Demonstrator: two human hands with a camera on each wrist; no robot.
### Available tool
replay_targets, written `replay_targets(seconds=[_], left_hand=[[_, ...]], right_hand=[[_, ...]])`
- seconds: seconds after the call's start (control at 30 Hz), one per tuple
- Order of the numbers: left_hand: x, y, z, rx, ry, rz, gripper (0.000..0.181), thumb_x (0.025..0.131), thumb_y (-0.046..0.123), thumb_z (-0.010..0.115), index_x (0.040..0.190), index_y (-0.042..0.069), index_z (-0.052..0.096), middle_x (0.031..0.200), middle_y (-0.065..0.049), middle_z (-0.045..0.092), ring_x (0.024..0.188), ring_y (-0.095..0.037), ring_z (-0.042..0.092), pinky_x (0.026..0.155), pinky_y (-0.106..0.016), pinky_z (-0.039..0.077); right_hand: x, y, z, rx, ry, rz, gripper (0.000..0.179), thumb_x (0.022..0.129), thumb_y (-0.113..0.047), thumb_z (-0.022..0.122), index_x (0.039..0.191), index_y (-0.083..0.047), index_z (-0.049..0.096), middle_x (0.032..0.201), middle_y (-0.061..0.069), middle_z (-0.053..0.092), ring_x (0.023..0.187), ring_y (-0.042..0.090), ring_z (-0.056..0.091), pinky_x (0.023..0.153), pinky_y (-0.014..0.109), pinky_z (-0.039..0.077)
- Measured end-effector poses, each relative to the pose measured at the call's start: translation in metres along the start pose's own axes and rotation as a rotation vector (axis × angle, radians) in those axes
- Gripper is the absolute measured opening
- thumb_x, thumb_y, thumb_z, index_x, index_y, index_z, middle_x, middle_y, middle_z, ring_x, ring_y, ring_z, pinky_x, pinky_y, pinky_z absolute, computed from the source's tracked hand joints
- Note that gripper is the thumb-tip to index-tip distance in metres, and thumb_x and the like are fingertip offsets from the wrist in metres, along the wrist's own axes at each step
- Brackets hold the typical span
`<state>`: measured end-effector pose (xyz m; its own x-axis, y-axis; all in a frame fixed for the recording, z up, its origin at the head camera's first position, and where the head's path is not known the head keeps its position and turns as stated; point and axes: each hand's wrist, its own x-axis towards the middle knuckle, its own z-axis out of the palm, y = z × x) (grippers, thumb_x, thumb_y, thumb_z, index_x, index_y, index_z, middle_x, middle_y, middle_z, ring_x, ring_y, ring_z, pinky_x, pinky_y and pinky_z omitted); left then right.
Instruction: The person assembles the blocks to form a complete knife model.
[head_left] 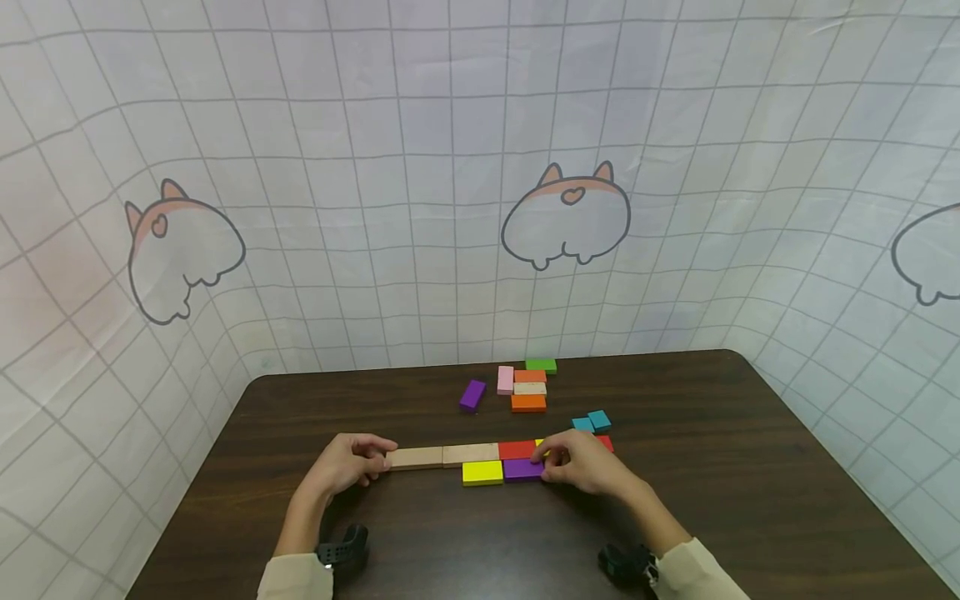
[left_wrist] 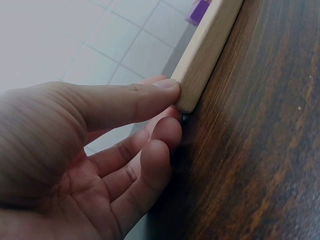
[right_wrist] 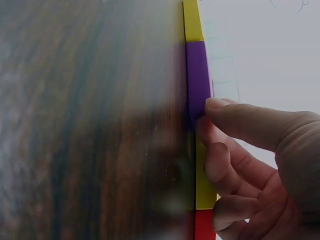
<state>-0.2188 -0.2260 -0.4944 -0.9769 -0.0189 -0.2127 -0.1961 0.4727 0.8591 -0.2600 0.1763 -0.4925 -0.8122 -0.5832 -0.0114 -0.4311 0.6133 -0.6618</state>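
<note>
A plain wooden block [head_left: 416,458] lies at the left end of a row, and my left hand [head_left: 352,465] pinches its outer end between thumb [left_wrist: 165,92] and index finger. Beside it come a second plain block [head_left: 471,454] and a red block [head_left: 517,450]. Along the near side of the row lie a yellow block [head_left: 482,473] and a purple block [head_left: 522,470], end to end. My right hand [head_left: 588,462] grips the right end of the purple block with thumb and index finger, partly covering the row's right part. Another yellow block [right_wrist: 204,175] shows beside its curled fingers.
Behind the row are a loose purple block [head_left: 472,395], a pink block [head_left: 506,380], a green block [head_left: 541,365] and orange blocks [head_left: 528,403] around a pale one. Blue blocks [head_left: 598,420] lie beyond my right hand. A gridded cloth [head_left: 405,317] borders the dark table [head_left: 420,550].
</note>
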Motion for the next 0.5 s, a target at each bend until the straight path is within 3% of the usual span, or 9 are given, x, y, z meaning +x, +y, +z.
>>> replay_targets(seconds=[0.5], left_hand=[[0.0015,-0.0010,0.0001,-0.002,-0.002,0.001,0.022,0.091,0.004,0.074,0.113,0.007,0.078,0.085,-0.006,0.070,0.070,-0.020,0.062,0.064,-0.034,0.052]], right_hand=[[0.0020,-0.0027,0.0034,0.012,-0.002,0.013,0.014,0.089,-0.012,0.079,0.103,-0.016,0.078,0.080,-0.006,0.066,0.065,0.010,0.054,0.059,0.023,0.044]])
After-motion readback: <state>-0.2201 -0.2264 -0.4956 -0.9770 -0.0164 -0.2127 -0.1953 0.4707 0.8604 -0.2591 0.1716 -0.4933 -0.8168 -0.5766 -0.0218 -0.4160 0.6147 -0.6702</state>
